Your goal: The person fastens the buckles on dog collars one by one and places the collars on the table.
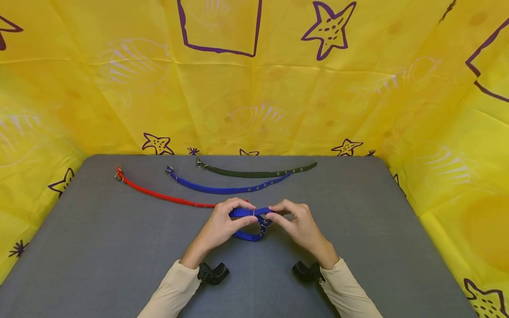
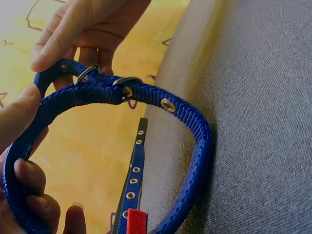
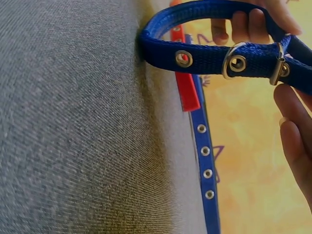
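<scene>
Both hands hold a blue pet collar [image 1: 248, 237] bent into a loop above the grey table. My left hand [image 1: 220, 223] grips the band at the loop's left side, thumb in front and fingers behind. From the right, my right hand [image 1: 296, 223] pinches the strap between thumb and index finger. In the left wrist view the strap passes through a metal buckle [image 2: 87, 75], with a D-ring [image 2: 127, 81] beside it. A metal-rimmed eyelet [image 3: 184, 58] shows along the band in the right wrist view.
Behind the hands lie a red collar [image 1: 159, 194], a second blue collar [image 1: 214, 190] and a dark green collar [image 1: 246, 174], stretched out with buckles to the left. The red collar's tip is close by my left hand. Yellow patterned cloth [image 1: 254, 97] surrounds the table [image 1: 119, 256].
</scene>
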`<state>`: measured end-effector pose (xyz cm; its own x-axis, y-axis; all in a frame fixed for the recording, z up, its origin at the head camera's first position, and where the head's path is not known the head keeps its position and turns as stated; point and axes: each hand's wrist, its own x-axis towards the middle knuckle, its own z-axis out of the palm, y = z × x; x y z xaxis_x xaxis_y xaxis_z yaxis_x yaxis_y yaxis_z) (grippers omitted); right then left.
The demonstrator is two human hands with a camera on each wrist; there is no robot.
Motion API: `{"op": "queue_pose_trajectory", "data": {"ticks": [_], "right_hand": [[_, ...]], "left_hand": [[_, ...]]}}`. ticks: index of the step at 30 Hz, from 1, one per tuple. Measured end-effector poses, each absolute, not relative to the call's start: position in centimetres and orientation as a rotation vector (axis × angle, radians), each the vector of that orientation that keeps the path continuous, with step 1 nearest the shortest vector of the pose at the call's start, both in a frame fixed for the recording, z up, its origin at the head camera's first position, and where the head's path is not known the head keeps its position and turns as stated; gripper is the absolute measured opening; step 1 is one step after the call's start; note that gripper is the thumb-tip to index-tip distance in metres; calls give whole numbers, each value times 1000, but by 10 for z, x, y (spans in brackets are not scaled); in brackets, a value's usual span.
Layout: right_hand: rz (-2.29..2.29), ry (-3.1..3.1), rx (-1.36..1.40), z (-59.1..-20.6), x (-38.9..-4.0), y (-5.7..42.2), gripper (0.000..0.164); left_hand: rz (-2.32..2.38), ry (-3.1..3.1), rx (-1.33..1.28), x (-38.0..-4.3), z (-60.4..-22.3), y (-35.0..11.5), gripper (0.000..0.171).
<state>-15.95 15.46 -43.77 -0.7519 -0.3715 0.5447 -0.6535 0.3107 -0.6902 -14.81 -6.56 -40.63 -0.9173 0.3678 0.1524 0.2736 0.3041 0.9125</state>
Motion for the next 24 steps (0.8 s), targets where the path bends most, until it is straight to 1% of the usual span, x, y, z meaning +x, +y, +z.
{"op": "queue_pose_trajectory", "data": {"ticks": [12,18,24], "right_hand": [[1413,-2299,988,-438,-160,158,14],[1383,-2262,1003,-440,-160,156,17],[1410,-2199,1081,-440,-160,150,18]], "left_hand": [[1548,2484,639,-150,-407,-67,22],[1605,2483,653,-150,-408,-65,22],[1607,2508,628,-147,-407,-64,20]]}}
